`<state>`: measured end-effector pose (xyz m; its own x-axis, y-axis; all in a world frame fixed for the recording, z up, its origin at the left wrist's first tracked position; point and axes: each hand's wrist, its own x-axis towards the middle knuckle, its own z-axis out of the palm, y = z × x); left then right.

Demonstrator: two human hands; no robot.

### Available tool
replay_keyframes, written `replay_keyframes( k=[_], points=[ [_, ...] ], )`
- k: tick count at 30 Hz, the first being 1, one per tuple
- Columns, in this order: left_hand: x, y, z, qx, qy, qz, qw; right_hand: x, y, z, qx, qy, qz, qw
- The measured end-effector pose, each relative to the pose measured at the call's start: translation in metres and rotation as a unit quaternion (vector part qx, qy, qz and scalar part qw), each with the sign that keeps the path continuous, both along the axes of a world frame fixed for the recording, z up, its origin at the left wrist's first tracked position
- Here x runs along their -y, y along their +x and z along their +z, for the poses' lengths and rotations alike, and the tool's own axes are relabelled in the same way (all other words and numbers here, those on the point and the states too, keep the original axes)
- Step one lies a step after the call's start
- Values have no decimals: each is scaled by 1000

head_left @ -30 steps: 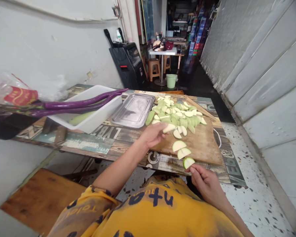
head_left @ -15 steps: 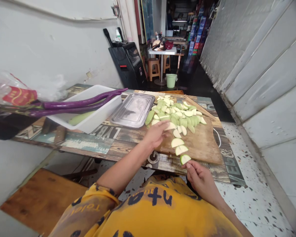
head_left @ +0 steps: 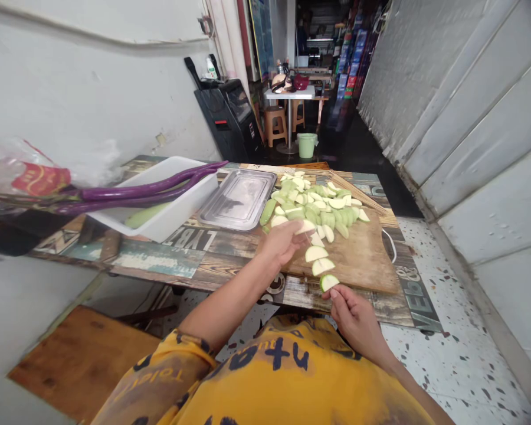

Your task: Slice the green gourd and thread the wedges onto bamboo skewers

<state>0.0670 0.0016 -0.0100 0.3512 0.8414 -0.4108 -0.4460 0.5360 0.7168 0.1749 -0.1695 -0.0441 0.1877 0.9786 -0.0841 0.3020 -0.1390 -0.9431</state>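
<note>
My left hand (head_left: 284,241) is closed, fingertips pinching a pale half-round slice (head_left: 306,227) of a green-skinned vegetable at the cutting board's left side. Near the board's front edge, my right hand (head_left: 351,310) pinches the near end of a thin skewer, mostly hidden by several half-round slices in a row. The closest slice (head_left: 328,283) touches my right fingertips. The row runs away from me toward my left hand. Beyond it, a heap of cut slices (head_left: 323,203) covers the far half of the wooden cutting board (head_left: 367,260).
A metal tray (head_left: 238,199) lies left of the board. Farther left, long purple eggplants (head_left: 150,184) rest across a white tub (head_left: 177,221); a plastic bag (head_left: 39,171) is beside them. Thin wooden sticks (head_left: 358,192) lie along the board's far right. A wall stands at right.
My right hand and the near end of the slice row have shifted slightly left and up. My left hand has moved slightly and still pinches a slice.
</note>
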Motion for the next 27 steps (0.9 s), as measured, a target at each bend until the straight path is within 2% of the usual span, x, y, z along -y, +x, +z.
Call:
replay_keyframes(
  k=[4, 7, 9, 12, 14, 16, 19, 21, 23, 25, 27],
  points=[
    [-1, 0, -2, 13, -12, -2, 1000, -2, -3, -3, -19, 4, -4, 1000],
    [-1, 1, -3, 21, -24, 6, 999, -4, -6, -6, -100, -8, -6, 995],
    [-1, 1, -1, 23, -25, 8, 999, -5, -8, -7, -206, -32, -10, 978],
    [0, 2, 1, 25, -29, 7, 999, -8, -10, -5, -361, -71, -2, 930],
    [0, 2, 2, 23, -30, 10, 999, -11, -9, -4, -397, -81, 4, 914],
    [-1, 3, 1, 24, -28, 21, 999, -14, -8, -6, -354, -75, -6, 932],
    [-1, 5, 1, 34, -17, 44, 998, -18, -5, -13, -132, 2, -36, 991],
    [0, 6, 1, 38, -11, 52, 998, -20, -3, -17, 48, 83, -57, 994],
    [0, 7, 1, 39, -6, 51, 998, -22, -3, -19, 144, 136, -73, 977],
    [0, 7, 1, 43, -3, 46, 998, -22, -5, -19, 108, 133, -72, 983],
    [-1, 7, 1, 48, -1, 41, 998, -22, -8, -17, -40, 73, -58, 995]
  ],
)
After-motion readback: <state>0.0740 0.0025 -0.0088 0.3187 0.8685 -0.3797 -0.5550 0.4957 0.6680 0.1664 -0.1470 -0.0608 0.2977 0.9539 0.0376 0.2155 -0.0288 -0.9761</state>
